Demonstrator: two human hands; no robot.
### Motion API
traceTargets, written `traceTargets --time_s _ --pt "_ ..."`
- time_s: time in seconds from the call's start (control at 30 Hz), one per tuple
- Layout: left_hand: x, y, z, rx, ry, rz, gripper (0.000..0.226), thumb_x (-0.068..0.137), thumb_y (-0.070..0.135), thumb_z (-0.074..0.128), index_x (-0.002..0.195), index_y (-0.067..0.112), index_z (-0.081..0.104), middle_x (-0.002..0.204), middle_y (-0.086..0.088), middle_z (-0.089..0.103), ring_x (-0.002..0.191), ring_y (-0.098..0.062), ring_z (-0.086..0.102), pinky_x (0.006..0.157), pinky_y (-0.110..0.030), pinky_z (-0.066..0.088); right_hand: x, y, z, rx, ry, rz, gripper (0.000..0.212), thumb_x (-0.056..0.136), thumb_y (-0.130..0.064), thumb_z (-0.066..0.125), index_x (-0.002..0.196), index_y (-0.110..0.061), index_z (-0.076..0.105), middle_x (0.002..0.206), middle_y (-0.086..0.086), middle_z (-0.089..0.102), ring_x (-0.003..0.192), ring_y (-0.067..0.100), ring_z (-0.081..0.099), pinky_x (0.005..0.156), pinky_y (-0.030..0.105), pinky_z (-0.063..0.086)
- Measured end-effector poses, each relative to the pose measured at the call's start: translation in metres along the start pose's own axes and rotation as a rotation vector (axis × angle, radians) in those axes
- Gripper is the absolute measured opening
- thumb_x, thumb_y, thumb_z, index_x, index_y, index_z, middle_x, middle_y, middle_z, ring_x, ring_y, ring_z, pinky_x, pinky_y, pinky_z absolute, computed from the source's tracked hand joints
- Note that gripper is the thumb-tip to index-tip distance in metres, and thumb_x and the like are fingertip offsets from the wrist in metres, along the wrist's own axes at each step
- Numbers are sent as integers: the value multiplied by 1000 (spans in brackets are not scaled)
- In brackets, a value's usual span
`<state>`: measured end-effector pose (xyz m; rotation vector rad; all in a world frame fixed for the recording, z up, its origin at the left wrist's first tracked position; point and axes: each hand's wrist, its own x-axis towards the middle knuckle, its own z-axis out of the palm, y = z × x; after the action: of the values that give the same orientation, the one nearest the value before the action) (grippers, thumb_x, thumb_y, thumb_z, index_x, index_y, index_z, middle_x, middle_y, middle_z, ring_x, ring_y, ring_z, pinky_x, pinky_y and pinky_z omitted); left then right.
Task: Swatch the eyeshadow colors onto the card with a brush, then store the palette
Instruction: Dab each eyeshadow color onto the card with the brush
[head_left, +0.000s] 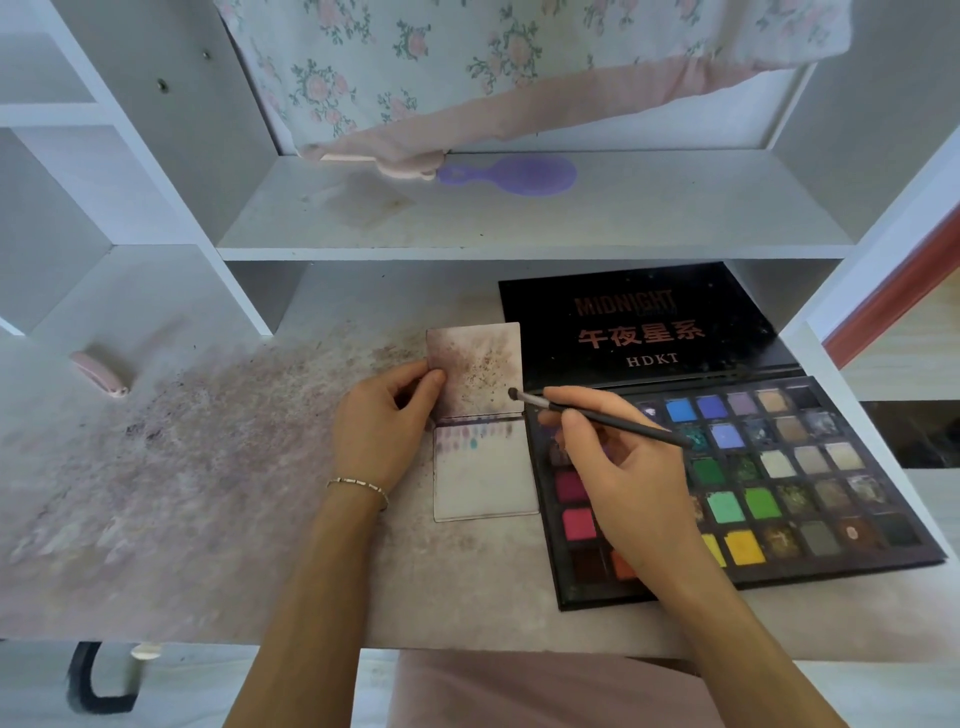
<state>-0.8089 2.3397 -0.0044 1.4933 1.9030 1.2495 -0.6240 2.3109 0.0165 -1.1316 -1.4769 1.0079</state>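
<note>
1. Black palette lies open on the desk, lid flat behind it and pans facing up. It sits just right of the card, edges close or touching; can't tell which. Head view is the only view.
2. Card is a folded white piece. The upper flap is heavily smudged purple-brown. The lower panel carries one short row of swatches along its top edge, mostly mauve plus one teal. Everything below that row is bare.
3. Left hand pinches the upper flap's left edge between thumb and fingers, steadying the card. A bracelet is on that wrist.
4. Right hand holds the brush pencil-style, fingers curled round the handle, over the palette's left columns. The bristle tip sits at the upper flap's right edge, touching or just off it; can't tell.
5. Step, my read: mid-swatching, early on. Few strokes are down against many pans. Storing the palette hasn't begun.
6. Next move, as I judge it: bring the tip down to the swatch row, just past the last mark, and lay a short stroke clear of its neighbour. Then reload from an unused pan. Left hand needs to keep the card pinned so it doesn't skate.
7. Desk surface is dusted with purple-pink powder fallout. A purple hairbrush is on the shelf above, and a pink object is at far left.
</note>
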Motion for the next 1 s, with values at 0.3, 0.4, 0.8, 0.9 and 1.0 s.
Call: traceTargets --time_s 0.3,0.4,0.8,0.9,1.0 --pt "1 -3 2 8 -1 16 16 88 19 60 98 16 72 81 4 67 68 5 54 74 -25 47 -15 6 -55 -192 209 -58 29 87 -5 54 85 -34 55 79 -12 62 76 2 60 62 10 47" --pt "1 -2 2 15 11 12 16 87 18 60 97 15 73 77 12 64 68 5 54 74 -24 47 -20 12 -74 -305 269 -48 28 87 -6 55 86 -34 51 82 -16 59 81 -8 57 61 9 47" --pt "1 -3 -1 72 6 26 21 89 18 58 104 11 70 87 9 62 80 -11 58 71 -17 42 -25 28 -95 -469 377 -32 13 85 -5 56 86 -19 54 77 -16 54 77 -9 54 62 3 42" --pt "1 2 3 82 -6 34 21 89 18 58 104 10 70 88 10 62 82 -11 58 71 -21 43 -27 30 -98 -499 372 -2 13 85 -7 56 85 -20 53 77 -17 53 75 0 56 60 12 41" --pt "2 0 2 76 -5 26 22 89 18 58 106 10 69 91 10 62 83 -11 58 73 -21 44 -25 28 -97 -501 366 23 13 84 -6 56 82 -19 53 75 -15 53 73 3 54 59 15 38"
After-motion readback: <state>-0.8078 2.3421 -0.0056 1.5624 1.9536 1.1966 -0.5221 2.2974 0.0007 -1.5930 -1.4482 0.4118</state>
